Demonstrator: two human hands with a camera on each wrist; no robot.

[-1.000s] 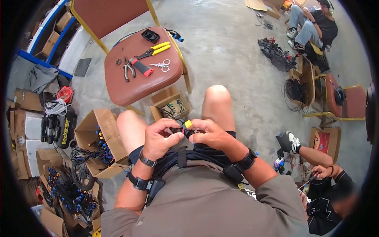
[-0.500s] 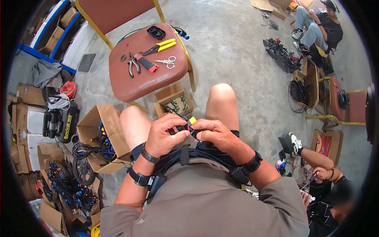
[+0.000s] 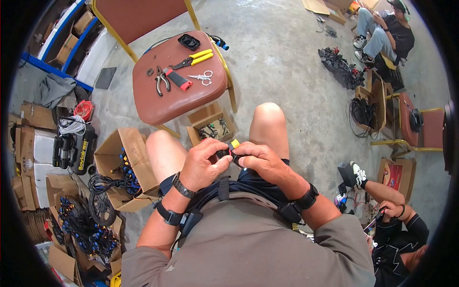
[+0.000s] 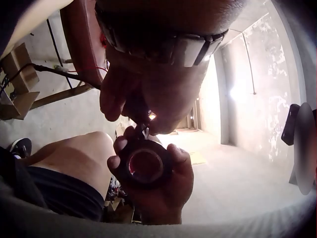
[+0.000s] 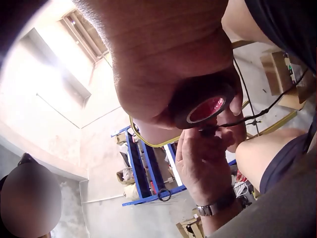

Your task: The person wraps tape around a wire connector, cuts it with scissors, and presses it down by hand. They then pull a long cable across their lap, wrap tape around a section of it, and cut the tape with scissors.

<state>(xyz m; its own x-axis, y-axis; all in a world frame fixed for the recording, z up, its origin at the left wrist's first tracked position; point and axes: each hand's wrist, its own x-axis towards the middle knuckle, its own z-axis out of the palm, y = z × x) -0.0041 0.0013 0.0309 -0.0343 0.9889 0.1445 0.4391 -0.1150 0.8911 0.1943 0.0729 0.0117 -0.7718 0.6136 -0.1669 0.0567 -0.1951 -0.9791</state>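
Observation:
My left hand (image 3: pixel 203 165), with a watch at the wrist, pinches a thin black cable (image 5: pixel 250 118) between thumb and fingertips over my lap. Facing it, my right hand (image 3: pixel 263 160) grips a roll of black tape (image 5: pixel 182 110), whose red inner core shows in both wrist views. The fingertips of both hands are close together, and the tape roll is right at the cable. A small yellow piece (image 3: pixel 234 143) sticks up between the hands in the head view; its kind is not clear. Fingers hide the spot where tape and cable meet.
A chair (image 3: pixel 177 107) ahead holds pliers (image 3: pixel 162 82), yellow-handled wire strippers (image 3: pixel 198 56) and scissors (image 3: pixel 205 77). Below it stands a small box (image 3: pixel 196 136) of cable pieces. Boxes of cables (image 3: pixel 107 160) lie at left. A person (image 3: pixel 394 239) sits at right, another (image 3: pixel 387 36) farther back.
The head view has shifted slightly, so the chair and hands appear a little farther right. Both hands keep their hold, with small shifts of the fingers and the yellow piece.

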